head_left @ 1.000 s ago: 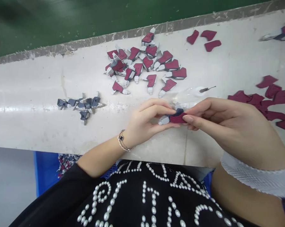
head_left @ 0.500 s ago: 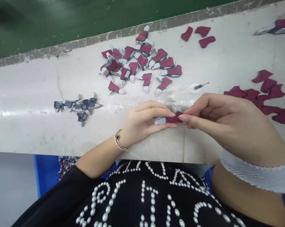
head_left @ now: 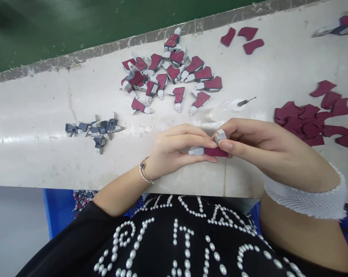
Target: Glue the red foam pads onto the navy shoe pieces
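Two hands on one part | left hand [head_left: 174,152] and right hand [head_left: 257,148] both pinched on the grey-and-maroon part [head_left: 210,148] just above the table [head_left: 47,161] edge | since a second ago, maroon cover sits flatter, seemingly pressed on | finished pile [head_left: 168,75] beyond

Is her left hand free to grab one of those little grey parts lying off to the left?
Probably not right now: the left hand and right hand both pinch a maroon-and-grey piece. The bench toward the grey parts looks unobstructed.

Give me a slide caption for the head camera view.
Both hands, left hand and right hand, pinch a maroon-and-grey part above the white table.
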The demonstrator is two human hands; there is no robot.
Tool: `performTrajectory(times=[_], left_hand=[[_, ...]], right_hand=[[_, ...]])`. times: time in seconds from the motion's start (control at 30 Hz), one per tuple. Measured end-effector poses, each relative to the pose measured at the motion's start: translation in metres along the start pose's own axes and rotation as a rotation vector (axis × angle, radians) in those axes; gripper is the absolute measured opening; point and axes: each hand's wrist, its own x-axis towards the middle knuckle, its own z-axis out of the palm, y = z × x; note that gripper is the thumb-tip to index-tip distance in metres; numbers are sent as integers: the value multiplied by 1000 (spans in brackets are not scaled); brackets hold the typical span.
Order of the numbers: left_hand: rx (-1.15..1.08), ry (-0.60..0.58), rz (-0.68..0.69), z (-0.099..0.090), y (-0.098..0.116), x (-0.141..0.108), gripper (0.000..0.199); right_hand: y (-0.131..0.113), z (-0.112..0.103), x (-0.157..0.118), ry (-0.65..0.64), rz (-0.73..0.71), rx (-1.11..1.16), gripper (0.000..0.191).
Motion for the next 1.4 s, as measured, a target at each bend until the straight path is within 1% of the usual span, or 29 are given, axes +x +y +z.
performTrajectory(times=[0.07, 0.2, 0.3, 0.4, 0.5, 0.6, 0.67, 0.7, 0.77, 0.83, 0.9, 0.97, 1.03, 1.1, 1.17, 1.3, 1.4], left_hand=[[5, 21, 10, 0, 0, -1, 24], [-22, 65, 49, 0, -1, 0, 30], [-43, 83, 71, -3, -1, 3, 37], [-54, 119, 50, -4, 0, 4, 39], [-78, 132, 43, -3, 1, 4, 38], [-95, 132, 60, -2, 2, 4, 38], [-90, 137, 58, -1, 1, 3, 35], [-89, 133, 36, 0, 1, 2, 34], [-109, 103, -65, 1, 2, 0, 33], [-179, 68, -217, 2, 5, -3, 43], [-242, 34, -335, 2, 9, -4, 52], [-236, 0, -381, 0, 12, -4, 50], [-177, -48, -354, -3, 14, -2, 40], [-106, -95, -293, -5, 14, 0, 30], [-43, -116, -229, -6, 13, 1, 22], [12, -63, -142, -3, 16, 0, 16], [-23, -21, -130, 2, 21, -2, 16]], right_hand=[[-1, 2, 0, 29, -6, -31, 37], [-2, 9, 1, 84, -44, -101, 40], [-3, 13, 1, 130, -75, -96, 36], [-5, 15, -3, 84, -106, -69, 24], [-6, 15, -9, 40, -149, -111, 17], [-5, 13, -12, 67, -192, -170, 14], [-4, 12, -12, 96, -195, -201, 16], [-4, 12, -12, 115, -193, -227, 18], [-4, 10, -11, 148, -195, -315, 21], [-7, 9, -11, 166, -218, -426, 22], [-9, 7, -12, 166, -252, -510, 23], [-10, 4, -14, 170, -279, -561, 24], [-10, 1, -17, 166, -291, -614, 26], [-9, -1, -20, 150, -316, -682, 28], [-8, 0, -22, 134, -357, -732, 29], [-9, 3, -27, 130, -425, -742, 29], [-12, 3, -30, 103, -482, -755, 31]])
